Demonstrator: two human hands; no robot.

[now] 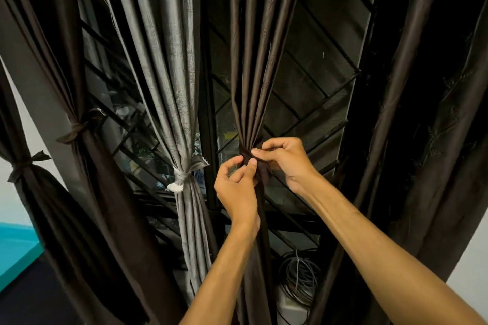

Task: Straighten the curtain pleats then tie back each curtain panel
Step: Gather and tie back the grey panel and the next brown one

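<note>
A dark brown curtain panel [250, 66] hangs at centre, its pleats gathered at waist height. A dark tie-back strip [260, 166] wraps that gathered point. My left hand [236, 187] pinches the strip from the left between thumb and fingers. My right hand [285, 158] grips it from the right, fingers curled over the fabric. A grey curtain panel [169, 66] to the left is tied with a pale band [182, 177]. Two more brown panels at the left carry tied knots [79, 126] [23, 165]. A brown panel [427, 113] at the right hangs loose.
A black window grille [317, 87] with diagonal bars stands behind the curtains. A coil of grey cable [298, 277] lies on the floor below the window. A teal surface [15, 245] shows at the lower left, and a white wall [470, 261] at the lower right.
</note>
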